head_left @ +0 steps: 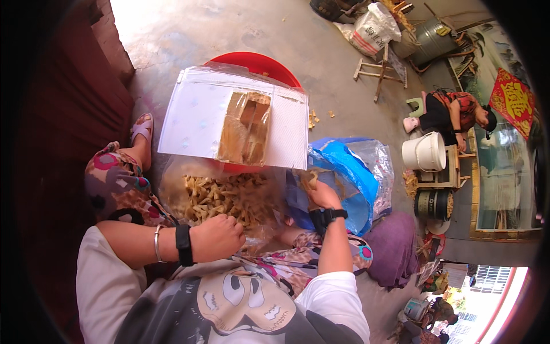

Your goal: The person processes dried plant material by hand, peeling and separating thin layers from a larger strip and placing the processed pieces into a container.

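Observation:
My left hand (219,238) is curled closed at the near edge of a clear plastic bag; whatever its fingers hold, if anything, is hidden. Inside that clear bag (172,178) lies a heap of small tan folded pieces (220,200). Over the near-left side of an open blue plastic bag (366,183), my right hand (325,196) has its fingers closed on a tan folded piece (310,182). Beyond the heap, a white board (192,117) rests over a red basin (252,57). A stack of brownish-gold sheets (243,129) lies on the board under clear plastic.
A purple cloth-covered seat or bundle (394,249) is at my right. Farther right, another person (452,114) sits by a white bucket (424,152) and a dark drum (432,204). A wooden folding stool (382,71) and a white sack (375,28) stand at the far right.

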`<state>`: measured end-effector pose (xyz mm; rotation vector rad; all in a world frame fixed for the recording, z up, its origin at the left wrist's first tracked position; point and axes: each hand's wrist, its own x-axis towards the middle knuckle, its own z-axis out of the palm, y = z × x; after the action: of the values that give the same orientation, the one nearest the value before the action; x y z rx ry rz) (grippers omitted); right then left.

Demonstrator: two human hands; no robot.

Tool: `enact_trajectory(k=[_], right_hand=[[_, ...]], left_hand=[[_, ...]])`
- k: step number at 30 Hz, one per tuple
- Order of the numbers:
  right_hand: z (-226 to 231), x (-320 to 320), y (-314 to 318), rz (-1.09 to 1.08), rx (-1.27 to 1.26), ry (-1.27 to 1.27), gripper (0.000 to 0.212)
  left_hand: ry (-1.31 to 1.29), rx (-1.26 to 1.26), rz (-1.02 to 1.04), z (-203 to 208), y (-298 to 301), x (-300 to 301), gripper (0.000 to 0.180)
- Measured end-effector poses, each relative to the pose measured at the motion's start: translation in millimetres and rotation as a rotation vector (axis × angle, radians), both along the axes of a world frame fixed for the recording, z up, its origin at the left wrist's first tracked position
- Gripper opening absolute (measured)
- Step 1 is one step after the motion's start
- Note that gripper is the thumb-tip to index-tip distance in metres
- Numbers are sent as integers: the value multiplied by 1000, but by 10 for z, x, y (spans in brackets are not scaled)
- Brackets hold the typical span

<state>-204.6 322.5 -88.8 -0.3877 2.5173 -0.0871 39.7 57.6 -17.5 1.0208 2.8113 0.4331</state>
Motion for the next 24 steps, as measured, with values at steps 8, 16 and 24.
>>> enact_trajectory(k=[8, 16, 24], right_hand=[[1610, 485, 172, -184, -670, 317, 22], [2695, 1088, -254, -129, -1426, 462, 17], [2620, 1366, -552, -85, -1456, 136, 20]], left_hand=[[29, -29, -25, -171, -80, 131, 12], [90, 33, -31, -28, -182, 46, 11], [225, 680, 265, 433, -209, -262, 14]])
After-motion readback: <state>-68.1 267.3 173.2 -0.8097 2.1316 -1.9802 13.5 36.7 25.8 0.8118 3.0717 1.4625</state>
